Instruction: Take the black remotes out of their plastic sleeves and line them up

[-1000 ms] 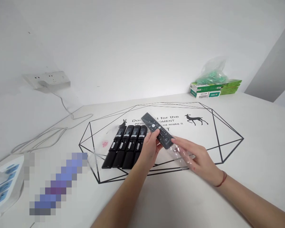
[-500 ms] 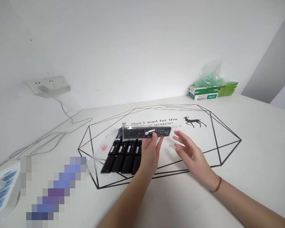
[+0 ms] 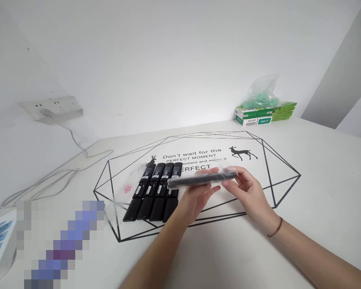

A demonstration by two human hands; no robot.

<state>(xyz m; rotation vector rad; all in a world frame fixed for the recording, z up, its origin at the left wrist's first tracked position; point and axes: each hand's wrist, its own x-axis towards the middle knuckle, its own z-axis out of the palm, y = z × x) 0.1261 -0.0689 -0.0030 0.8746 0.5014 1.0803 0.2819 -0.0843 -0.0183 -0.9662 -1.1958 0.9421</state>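
A black remote control (image 3: 203,179) in a clear plastic sleeve is held above the table, turned edge-on so its buttons do not show. My left hand (image 3: 195,200) grips it from below near its middle. At its right end, my right hand (image 3: 249,192) pinches the remote or its sleeve between thumb and fingers. Several black remotes (image 3: 151,192) lie side by side on the table just left of my left hand, backs up, with small white labels. My left hand partly covers the rightmost one.
Green and white boxes (image 3: 254,116) with a plastic bag (image 3: 262,93) on top stand at the back right. A wall socket (image 3: 52,108) with a cable (image 3: 72,138) is at left. A white power strip (image 3: 1,241) sits at the lower left beside a pixelated patch.
The bagged remote has tipped from buttons showing to edge-on and moved slightly right and down. My right hand, apart and open before, has closed on its right end.
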